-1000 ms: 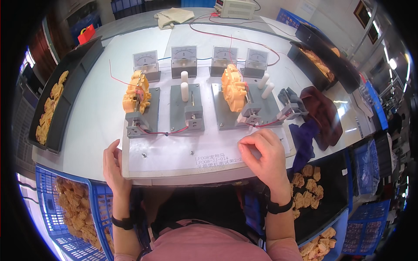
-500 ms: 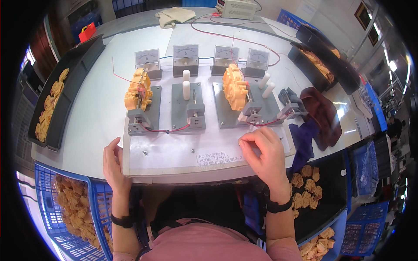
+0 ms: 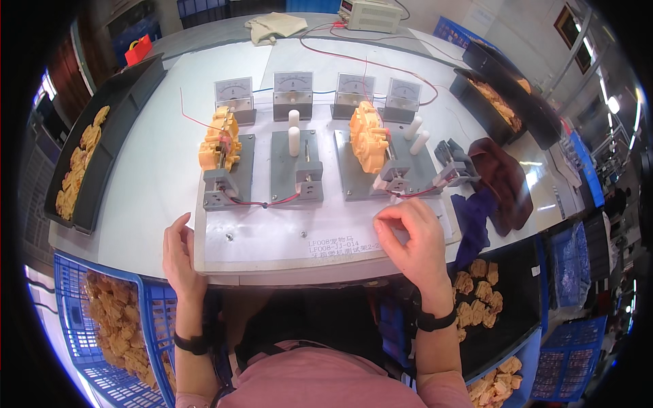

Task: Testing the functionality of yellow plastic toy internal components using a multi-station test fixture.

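My left hand (image 3: 182, 262) rests against the left front edge of a white board (image 3: 272, 238), fingers stretched out, holding nothing. Over the board's right front corner, my right hand (image 3: 413, 241) has thumb and forefinger pinched together; anything between them is too hidden to make out. On the board, a left yellow plastic gear housing (image 3: 219, 143) and a right yellow gear housing (image 3: 369, 139) stand upright on grey fixtures. Between them, a grey fixture plate (image 3: 284, 163) carries white pegs (image 3: 294, 141) and no housing. Analog needle meters (image 3: 293, 85) line up behind.
A long black tray (image 3: 102, 149) of housings lies at the left; more black bins (image 3: 493, 102) stand at the right rear. Dark cloths (image 3: 500, 183) lie on the right. Blue crates (image 3: 102, 326) of housings flank me. A power supply (image 3: 371, 15) sits at the back.
The board and its fixtures have shifted very slightly to the right, most visibly on the left side. My left hand has moved slightly right with it; my right hand looks nearly still.
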The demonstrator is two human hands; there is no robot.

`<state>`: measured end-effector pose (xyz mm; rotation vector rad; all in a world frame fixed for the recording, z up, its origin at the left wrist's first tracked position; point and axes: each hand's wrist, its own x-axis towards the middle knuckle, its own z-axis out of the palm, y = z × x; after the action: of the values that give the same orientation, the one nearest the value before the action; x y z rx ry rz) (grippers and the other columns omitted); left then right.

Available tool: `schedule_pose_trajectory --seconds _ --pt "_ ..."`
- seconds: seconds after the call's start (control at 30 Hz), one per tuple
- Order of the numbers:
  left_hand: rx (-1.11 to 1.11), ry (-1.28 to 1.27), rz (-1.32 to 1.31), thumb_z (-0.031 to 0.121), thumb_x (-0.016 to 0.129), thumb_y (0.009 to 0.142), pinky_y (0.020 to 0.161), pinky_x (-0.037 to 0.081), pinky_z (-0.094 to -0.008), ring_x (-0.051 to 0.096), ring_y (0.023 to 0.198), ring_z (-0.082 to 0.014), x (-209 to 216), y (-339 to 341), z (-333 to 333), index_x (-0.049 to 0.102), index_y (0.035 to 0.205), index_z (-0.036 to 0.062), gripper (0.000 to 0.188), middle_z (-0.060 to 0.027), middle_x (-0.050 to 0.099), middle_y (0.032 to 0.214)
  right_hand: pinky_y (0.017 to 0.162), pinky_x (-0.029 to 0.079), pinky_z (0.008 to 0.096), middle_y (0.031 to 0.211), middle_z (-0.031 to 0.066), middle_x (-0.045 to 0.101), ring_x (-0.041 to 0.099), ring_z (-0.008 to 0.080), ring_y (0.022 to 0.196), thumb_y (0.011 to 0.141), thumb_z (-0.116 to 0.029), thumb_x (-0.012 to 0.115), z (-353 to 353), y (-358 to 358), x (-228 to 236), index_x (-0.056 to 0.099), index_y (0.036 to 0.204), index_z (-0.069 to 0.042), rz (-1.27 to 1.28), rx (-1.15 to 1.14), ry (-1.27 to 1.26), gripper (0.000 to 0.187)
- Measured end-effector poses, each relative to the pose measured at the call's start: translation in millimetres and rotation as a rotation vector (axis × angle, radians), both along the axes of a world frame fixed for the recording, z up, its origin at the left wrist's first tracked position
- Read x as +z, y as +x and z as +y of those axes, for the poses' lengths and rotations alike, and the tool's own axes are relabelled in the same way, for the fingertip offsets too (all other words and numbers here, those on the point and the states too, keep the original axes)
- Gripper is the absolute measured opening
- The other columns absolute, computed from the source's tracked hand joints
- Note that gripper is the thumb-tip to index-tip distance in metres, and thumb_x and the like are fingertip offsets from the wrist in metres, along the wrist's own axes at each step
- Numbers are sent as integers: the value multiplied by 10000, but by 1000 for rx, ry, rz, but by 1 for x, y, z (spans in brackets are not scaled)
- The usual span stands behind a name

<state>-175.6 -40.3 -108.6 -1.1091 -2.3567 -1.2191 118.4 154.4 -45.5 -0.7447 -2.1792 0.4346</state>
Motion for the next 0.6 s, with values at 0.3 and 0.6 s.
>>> schedule_pose_trajectory --seconds 0.3,0.6 --pt "-9 0 21 64 529 970 721 466 -299 568 781 -210 -4 -3 -3 621 1190 45 239 -96 584 892 708 506 324 862 77 628 607 204 763 798 -98 764 -4 1 -2 577 1046 -52 175 -49 -141 314" --pt "-140 83 -100 45 529 946 743 427 -261 532 919 -130 46 0 -4 572 1288 40 344 -60 585 1053 789 456 292 1027 42 597 555 152 885 846 -120 740 3 11 7 510 1310 -111 341 43 -266 518"
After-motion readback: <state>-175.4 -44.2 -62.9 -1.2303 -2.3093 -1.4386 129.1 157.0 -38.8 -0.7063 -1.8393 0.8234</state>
